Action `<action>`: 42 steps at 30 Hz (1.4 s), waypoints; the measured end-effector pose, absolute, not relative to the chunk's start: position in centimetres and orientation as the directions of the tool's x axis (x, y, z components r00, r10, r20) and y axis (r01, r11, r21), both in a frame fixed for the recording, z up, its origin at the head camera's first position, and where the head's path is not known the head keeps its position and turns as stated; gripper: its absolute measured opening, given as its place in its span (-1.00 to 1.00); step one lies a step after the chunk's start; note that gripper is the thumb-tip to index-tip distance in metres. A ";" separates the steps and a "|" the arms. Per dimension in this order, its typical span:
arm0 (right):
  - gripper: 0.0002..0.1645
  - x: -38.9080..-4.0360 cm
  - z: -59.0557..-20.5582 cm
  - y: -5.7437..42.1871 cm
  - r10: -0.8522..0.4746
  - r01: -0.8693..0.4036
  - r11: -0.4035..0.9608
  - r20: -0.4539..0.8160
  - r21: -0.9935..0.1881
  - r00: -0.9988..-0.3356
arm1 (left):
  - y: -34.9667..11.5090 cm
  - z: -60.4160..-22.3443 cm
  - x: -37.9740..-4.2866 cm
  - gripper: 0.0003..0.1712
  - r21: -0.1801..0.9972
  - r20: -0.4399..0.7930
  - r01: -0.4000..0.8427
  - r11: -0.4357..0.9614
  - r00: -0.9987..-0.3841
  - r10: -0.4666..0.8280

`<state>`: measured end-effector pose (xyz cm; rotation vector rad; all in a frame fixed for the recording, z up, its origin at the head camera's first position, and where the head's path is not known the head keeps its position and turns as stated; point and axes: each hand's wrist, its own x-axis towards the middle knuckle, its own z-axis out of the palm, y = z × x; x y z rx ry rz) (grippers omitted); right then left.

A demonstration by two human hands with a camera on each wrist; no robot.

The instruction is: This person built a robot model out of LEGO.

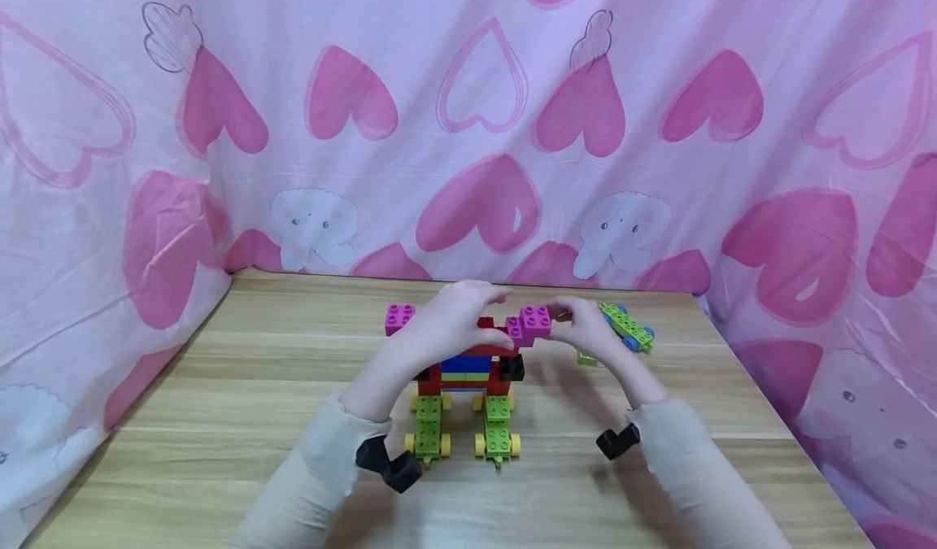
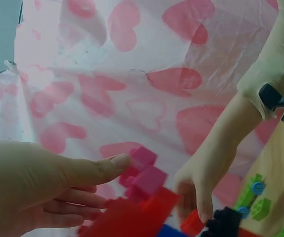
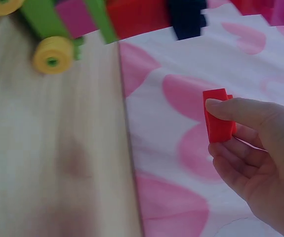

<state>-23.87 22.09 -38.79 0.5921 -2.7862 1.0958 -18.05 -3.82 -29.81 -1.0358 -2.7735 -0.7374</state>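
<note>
A toy-brick figure (image 1: 465, 364) stands upright on two green wheeled bases (image 1: 498, 439). Its body is red, blue and green, with black bricks at the sides and magenta bricks (image 1: 536, 321) at both upper ends. My left hand (image 1: 450, 321) reaches over its top, thumb and fingers apart; in the left wrist view the thumb is close by a magenta brick (image 2: 149, 181), though contact is unclear. To the right of the figure, my right hand (image 1: 586, 329) pinches a small red brick (image 3: 219, 116) between thumb and fingers, apart from the figure in the right wrist view.
Behind the right hand lies a green wheeled base (image 1: 625, 325) with blue wheels. A loose green brick (image 1: 587, 359) is near it. The wooden table (image 1: 293, 337) ends at a pink heart-patterned curtain (image 1: 351, 207) at the back and sides.
</note>
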 end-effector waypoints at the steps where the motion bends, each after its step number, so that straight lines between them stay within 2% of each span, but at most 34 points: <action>1: -0.52 -23.9 -38.3 22.1 -0.321 -0.392 0.663 0.231 -0.638 -0.919 | -4.1 -29.6 -18.0 -0.27 0.406 0.246 0.636 0.657 -0.768 0.591; 9: -0.49 -24.1 -34.9 21.9 -0.282 -0.411 0.636 0.300 -0.653 -0.911 | -7.0 -28.5 -19.0 -0.39 0.423 0.309 0.655 0.626 -0.754 0.579; 20: -0.46 -22.7 -30.8 19.8 -0.235 -0.417 0.607 0.348 -0.677 -0.907 | -9.8 -29.2 -20.0 -0.42 0.450 0.361 0.675 0.585 -0.737 0.572; 25: -0.46 -21.8 -29.6 18.1 -0.271 -0.445 0.570 0.353 -0.691 -0.895 | -10.2 -29.5 -20.0 -0.41 0.468 0.336 0.665 0.582 -0.743 0.579; 34: -0.47 -20.4 -28.7 15.3 -0.402 -0.556 0.477 0.393 -0.681 -0.827 | -10.5 -29.8 -19.9 -0.37 0.450 0.266 0.656 0.606 -0.746 0.610; 42: -0.51 -20.0 -28.7 13.8 -0.485 -0.607 0.514 0.379 -0.606 -0.788 | -10.5 -30.2 -20.0 -0.42 0.430 0.224 0.653 0.623 -0.746 0.627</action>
